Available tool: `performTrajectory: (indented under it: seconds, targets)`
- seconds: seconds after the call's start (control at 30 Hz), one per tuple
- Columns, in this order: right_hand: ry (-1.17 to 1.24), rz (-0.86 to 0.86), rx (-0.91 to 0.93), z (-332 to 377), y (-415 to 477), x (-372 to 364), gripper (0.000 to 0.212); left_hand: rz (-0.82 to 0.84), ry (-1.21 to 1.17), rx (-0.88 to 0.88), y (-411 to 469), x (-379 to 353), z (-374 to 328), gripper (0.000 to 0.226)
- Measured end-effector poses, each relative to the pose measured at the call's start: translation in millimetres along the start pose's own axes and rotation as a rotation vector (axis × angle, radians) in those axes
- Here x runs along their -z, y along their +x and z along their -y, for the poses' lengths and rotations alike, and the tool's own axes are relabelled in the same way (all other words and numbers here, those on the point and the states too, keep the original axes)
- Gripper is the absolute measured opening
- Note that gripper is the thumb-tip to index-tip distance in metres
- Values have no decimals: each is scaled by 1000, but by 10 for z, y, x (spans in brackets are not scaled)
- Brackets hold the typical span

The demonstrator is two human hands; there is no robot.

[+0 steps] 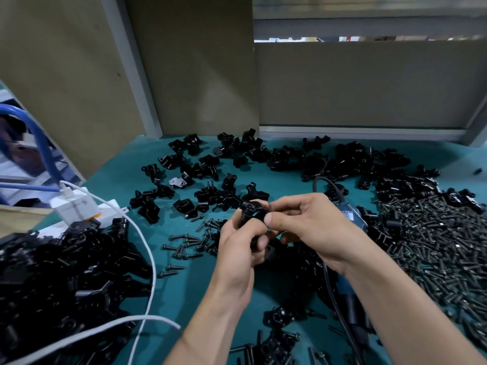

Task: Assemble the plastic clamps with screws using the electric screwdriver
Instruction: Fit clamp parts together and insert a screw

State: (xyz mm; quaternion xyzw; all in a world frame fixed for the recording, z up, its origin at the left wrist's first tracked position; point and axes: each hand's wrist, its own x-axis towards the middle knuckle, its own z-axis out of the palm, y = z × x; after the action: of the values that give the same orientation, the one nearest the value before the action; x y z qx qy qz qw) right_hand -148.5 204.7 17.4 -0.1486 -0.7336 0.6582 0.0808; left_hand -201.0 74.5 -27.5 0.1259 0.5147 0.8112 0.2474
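Note:
My left hand (241, 245) grips a black plastic clamp (251, 210) above the middle of the green mat. My right hand (307, 225) meets it from the right, its thumb and fingers pinching the same clamp at its right side. Whether a screw is between the fingers is hidden. The blue electric screwdriver (354, 217) lies on the mat under my right wrist, with its black cord (333, 293) running toward me. A big heap of black screws (432, 241) covers the right side. A smaller scatter of screws (192, 243) lies left of my hands.
Loose black clamp parts (210, 175) are spread across the far half of the green mat (184, 293). A dense pile of black clamps (60, 275) fills the near left. A white charger (75, 206) and white cable (147, 262) cross the left side. Beige panels (355, 85) wall the back.

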Motion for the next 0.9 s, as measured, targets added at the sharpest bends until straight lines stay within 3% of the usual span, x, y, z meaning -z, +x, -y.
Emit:
performTrajectory:
  seconds: [0.13,0.3,0.4,0.53,0.63,0.8,0.9]
  targets:
    - [-112,30,54,-11,-2,17,22,-40,-57,32,15,-33,10,38]
    - [-142,21,53,-30,13,-17,19,-50,7,16,-1,-5,44,16]
    - [-121,13,48,-33,8,-32,23,-56,107,-32,-22,23,69,14]
    - [-44,-50,46,-50,12,-66,18,-70,272,-121,-4,86,89,34]
    - [-17,-89,55,-63,16,-66,18,-51,339,-181,-3,92,86,33]
    - [-140,-79,48,-87,19,-26,19,-77,407,-194,-10,71,93,45]
    - [-224,-54,22,-82,29,13,17,-73,423,-193,-4,74,93,40]
